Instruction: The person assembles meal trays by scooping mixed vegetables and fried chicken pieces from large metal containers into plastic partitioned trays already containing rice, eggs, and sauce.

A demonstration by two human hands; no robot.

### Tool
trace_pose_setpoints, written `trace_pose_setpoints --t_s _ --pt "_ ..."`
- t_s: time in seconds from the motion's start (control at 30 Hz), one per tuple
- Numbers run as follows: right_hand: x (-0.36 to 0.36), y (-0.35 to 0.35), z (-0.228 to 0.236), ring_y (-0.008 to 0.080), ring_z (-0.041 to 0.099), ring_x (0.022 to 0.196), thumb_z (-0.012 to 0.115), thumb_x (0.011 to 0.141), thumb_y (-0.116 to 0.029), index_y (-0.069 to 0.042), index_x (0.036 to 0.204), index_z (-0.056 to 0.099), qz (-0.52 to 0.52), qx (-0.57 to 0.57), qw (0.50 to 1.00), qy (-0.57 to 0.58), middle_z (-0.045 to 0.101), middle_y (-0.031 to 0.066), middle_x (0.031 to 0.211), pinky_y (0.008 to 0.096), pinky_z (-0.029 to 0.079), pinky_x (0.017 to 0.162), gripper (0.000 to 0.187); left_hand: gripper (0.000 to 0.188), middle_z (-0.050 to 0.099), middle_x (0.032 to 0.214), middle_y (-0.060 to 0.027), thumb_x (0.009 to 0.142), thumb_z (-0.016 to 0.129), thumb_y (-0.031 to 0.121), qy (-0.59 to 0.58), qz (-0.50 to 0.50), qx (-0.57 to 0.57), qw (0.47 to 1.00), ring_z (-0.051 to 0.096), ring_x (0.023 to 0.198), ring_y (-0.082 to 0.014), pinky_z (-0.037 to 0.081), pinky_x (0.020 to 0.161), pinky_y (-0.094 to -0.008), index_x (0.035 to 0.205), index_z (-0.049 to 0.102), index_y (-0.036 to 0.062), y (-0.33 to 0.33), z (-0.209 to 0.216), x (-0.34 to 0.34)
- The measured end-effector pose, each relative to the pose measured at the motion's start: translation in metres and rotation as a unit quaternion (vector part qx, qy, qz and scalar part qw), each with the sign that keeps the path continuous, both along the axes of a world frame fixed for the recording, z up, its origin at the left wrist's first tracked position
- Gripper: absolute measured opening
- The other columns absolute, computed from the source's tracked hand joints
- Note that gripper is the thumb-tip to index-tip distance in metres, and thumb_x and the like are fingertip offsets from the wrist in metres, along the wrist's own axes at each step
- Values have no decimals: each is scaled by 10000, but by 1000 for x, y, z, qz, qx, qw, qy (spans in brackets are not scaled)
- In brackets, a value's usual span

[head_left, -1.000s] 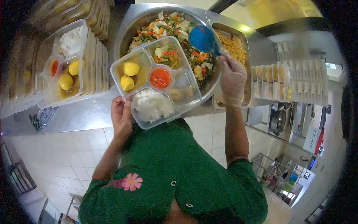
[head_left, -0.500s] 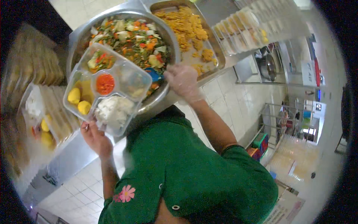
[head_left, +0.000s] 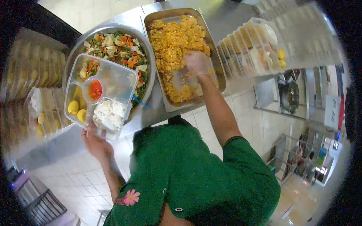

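My left hand [head_left: 97, 142] grips the lower edge of a clear compartment tray [head_left: 130, 77], held tilted over a large metal bowl. White rice [head_left: 109, 114], red sauce [head_left: 95, 90], yellow rounded pieces [head_left: 73, 107] in yellowish liquid and some vegetables [head_left: 89, 70] fill its compartments; the upper right one holds no food. My right hand [head_left: 197, 63], in a thin clear glove, reaches into a rectangular metal pan [head_left: 222, 81] and touches the crumbly orange-yellow food [head_left: 175, 41]. Its fingertips are blurred and partly hidden. A blue-handled utensil [head_left: 140, 101] leans out of the bowl.
Mixed chopped vegetables [head_left: 120, 47] fill the metal bowl [head_left: 71, 52], partly behind the tray. Filled clear trays stand stacked at the left [head_left: 45, 113] and right [head_left: 249, 49]. A metal rack with pots [head_left: 292, 94] stands beyond the right side of the steel counter [head_left: 151, 116].
My right hand has left the blue utensil at the bowl and moved right into the pan. My left hand still holds the tray, now slightly lower. The view has shifted toward the pan.
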State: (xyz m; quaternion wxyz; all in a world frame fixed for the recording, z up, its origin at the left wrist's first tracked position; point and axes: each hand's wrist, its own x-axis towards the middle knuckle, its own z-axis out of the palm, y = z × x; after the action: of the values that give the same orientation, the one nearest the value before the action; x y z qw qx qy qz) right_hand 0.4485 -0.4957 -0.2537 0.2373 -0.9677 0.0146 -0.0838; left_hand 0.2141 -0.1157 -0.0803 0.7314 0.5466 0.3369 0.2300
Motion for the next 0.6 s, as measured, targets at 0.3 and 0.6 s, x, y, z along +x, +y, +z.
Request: trace_pose_setpoints --t_s 0.3,0.6 --pt "13 51 16 343 669 708 602 774 -299 -85 738 727 70 -92 993 34 691 154 758 474 529 638 251 287 552 1328 -143 1005 450 224 51 7 83 995 496 1240 -242 450 955 -475 1242 408 67 -77 12 -16" --pt "-11 -2 34 238 680 769 714 814 -268 -32 980 673 1 261 965 13 700 135 829 370 531 706 292 256 583 1261 -154 1012 461 212 -14 -8 18 1000 574 1139 -233 494 923 -405 1200 438 40 -70 1 -4"
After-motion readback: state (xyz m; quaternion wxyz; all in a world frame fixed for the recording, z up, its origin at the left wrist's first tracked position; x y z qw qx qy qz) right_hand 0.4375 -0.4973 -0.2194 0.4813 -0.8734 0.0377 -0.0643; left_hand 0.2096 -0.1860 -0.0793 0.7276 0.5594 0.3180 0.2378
